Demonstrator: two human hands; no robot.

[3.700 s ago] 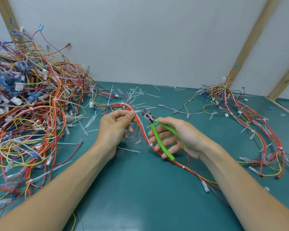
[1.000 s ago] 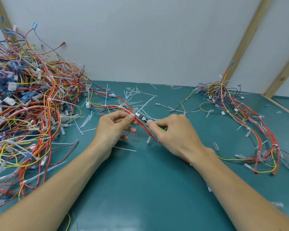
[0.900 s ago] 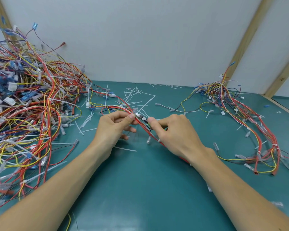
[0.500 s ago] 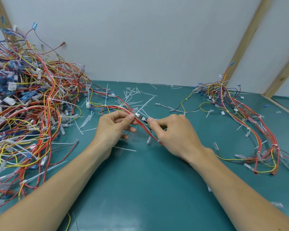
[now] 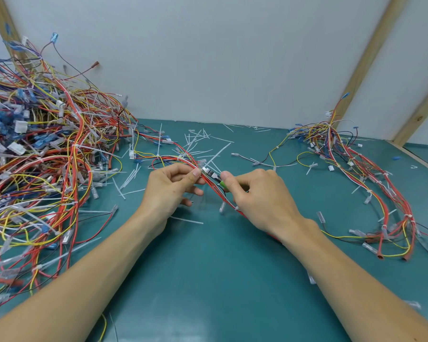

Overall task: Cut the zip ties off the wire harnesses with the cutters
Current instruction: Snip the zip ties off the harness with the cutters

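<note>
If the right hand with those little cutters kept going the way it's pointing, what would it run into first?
The right hand points the cutters up-left along the red wire harness. First in line is the left hand's thumb tip, pinching that bundle just beyond the cutter tip. Depth is unclear, so it might pass just above.

From my seat I see two bare forearms running in from the lower corners, no sleeves anywhere along them up to the edge of view. The left hand (image 5: 169,187) and the right hand (image 5: 262,196) wear no gloves. No ring, watch or band shows on the fingers or wrists I can see, though the far sides are hidden from me. The nails look short and unpainted, as far as this wide lens lets me tell.
</note>
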